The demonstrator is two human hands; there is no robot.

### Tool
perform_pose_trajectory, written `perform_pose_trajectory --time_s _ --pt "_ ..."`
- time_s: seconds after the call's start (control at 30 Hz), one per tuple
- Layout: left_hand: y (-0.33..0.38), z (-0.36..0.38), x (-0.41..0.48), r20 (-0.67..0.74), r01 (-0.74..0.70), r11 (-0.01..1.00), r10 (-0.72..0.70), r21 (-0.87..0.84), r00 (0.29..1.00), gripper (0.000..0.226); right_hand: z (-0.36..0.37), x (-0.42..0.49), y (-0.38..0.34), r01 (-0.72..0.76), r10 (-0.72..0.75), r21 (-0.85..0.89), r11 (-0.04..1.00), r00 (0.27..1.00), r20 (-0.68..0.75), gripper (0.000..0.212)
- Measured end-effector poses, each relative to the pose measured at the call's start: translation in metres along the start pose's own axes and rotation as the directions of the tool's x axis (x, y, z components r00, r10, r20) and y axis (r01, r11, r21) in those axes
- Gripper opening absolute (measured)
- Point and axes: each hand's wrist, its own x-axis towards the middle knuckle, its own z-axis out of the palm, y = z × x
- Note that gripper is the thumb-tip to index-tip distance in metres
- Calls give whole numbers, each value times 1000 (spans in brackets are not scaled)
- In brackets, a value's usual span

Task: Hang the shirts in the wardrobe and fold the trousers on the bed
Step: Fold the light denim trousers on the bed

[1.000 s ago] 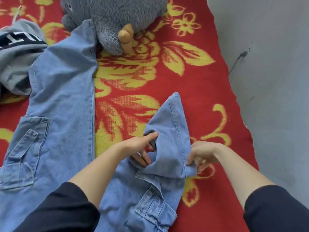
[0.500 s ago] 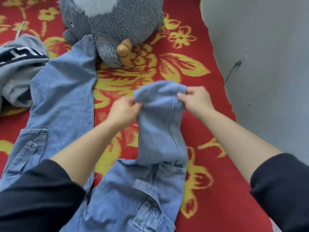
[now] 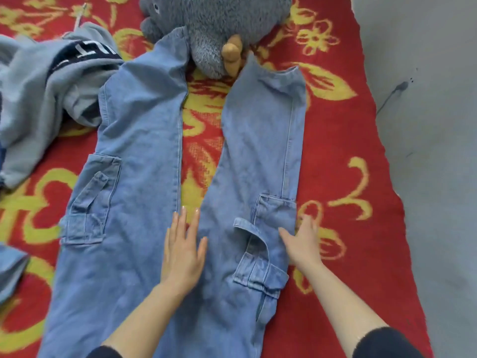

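From the head view, the trousers (image 3: pixel 144 151) lay spread flat on the red and yellow bed cover (image 3: pixel 348 177), filling the middle of the frame. The two legs ran toward the top and the waist was out of sight below the bottom edge. The hem of the leg at frame left touched the grey plush toy (image 3: pixel 219 27) at the top centre. The other hem lay just beside the toy's tan foot. A grey sweatshirt (image 3: pixel 38 99) lay crumpled in the upper left, touching the outer seam of the left leg.

I judged the denim to be fairly heavy and firm yet easy to bend. It did not look slippery, so it would likely keep a crease once pressed. The cargo pockets on each leg added bulk, so a fold across them would sit thick. The best holds seemed to be the outer side seam and the hem of one leg, to bring it over the other.

My left hand (image 3: pixel 183 251) lay flat with straight fingers on the cloth in the lower centre. Its fingertips reached the point where the legs split. My right hand (image 3: pixel 302 244) was spread flat too, at the outer edge of the right leg by the pocket, partly over the cover. Neither hand gripped anything.
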Motion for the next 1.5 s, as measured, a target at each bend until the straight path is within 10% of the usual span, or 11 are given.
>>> perform_pose_trajectory --time_s 0.33,0.6,0.7,0.87,1.0,1.13,1.2,1.5 --pt "-94 -8 -141 238 84 973 -136 215 962 68 52 -131 54 -90 99 70 993 986 -135 62" --pt "-180 -19 -242 411 -44 948 -94 314 907 81 122 -270 111 -273 265 56 960 956 127 51" --pt "-206 -29 -289 193 261 945 -298 195 935 77 153 -316 125 -373 368 125 919 928 58 58" --pt "-224 -41 -297 146 744 641 -731 -188 666 84 171 -342 125 -472 468 245 847 880 76 59" --pt "-232 -50 -291 173 643 718 -621 -265 764 94 172 -359 111 -158 129 -83 984 951 -282 61" --pt "-237 -51 -310 220 390 921 -379 -9 899 76 183 -383 107 399 -431 -519 756 900 65 65" --pt "-243 -54 -312 192 324 944 -329 56 925 56 187 -384 110 471 -402 -682 560 874 273 61" --pt "-272 -78 -340 166 142 981 -118 -136 979 41 123 -379 147 545 -605 -729 413 763 228 50"
